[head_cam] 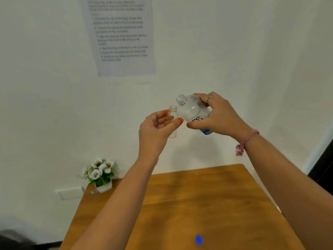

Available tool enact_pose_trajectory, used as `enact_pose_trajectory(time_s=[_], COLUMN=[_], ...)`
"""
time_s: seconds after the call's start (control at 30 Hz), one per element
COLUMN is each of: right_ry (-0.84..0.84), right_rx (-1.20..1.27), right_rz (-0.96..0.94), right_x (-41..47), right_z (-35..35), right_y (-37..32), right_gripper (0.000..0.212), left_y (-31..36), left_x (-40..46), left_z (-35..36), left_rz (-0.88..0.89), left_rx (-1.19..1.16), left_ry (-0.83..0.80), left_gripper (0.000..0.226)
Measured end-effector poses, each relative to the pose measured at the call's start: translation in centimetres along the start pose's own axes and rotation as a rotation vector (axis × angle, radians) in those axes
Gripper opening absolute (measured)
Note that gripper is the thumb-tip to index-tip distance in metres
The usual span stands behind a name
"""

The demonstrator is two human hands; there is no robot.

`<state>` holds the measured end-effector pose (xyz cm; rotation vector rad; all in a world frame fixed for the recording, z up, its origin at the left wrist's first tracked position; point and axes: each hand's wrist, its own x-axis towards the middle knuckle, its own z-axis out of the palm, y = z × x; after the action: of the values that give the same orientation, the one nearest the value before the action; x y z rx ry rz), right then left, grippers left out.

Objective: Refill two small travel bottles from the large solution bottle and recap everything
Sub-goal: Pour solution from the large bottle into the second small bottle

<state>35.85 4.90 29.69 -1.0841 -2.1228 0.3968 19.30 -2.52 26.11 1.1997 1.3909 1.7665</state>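
bottles both aloft above the wooden table (198,195): right hand (216,116) wraps the large clear plastic solution bottle (192,110), probably slick, heavy; left hand (156,127) pinches the small light travel bottle (172,112).

— How do the arms sit?

— Both bare forearms reach up and forward, above the desk's far edge, hands raised close together.

— The left hand (156,128)?

— Palm toward the camera, fingers and thumb curled, pinching something small; a thin gold ring shows on one finger.

— And the right hand (217,115)?

— Higher, knuckles up, fingers and thumb wrapped round what it holds and tilting it leftward. A ring on one finger, a pink bracelet at the wrist.
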Motion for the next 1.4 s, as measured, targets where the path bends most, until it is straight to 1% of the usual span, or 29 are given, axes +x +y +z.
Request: enact_pose_trajectory(time_s=[0.07, 0.17, 0.43, 0.87, 1.4], right_ry=[0.014, 0.027, 0.048, 0.048, 0.017], right_rx=[-0.054, -0.151, -0.317, -0.467, -0.647], right_rz=[-0.046, -0.114, -0.184, -0.267, -0.299], right_x=[1.1, 2.5, 4.7, 5.1, 4.9], right_z=[-1.3, -2.6, -3.9, -4.2, -5.0], right_y=[-1.6, -3.6, -6.7, -8.9, -8.8], right_gripper=[0.075, 0.077, 0.082, 0.079, 0.076], left_y=[1.0, 2.4, 4.8, 5.5, 4.8], left_x=[0.5, 1.2, 2.5, 2.3, 2.1], left_z=[-0.3, -0.9, -2.6, -4.4, -3.8], left_rz=[0.019, 0.067, 0.144, 0.108, 0.105], left_rx=[-0.037, -0.070, -0.143, -0.144, -0.102], left_ry=[0.026, 0.049, 0.081, 0.084, 0.085], left_gripper=[0.046, 0.044, 0.040, 0.039, 0.037])
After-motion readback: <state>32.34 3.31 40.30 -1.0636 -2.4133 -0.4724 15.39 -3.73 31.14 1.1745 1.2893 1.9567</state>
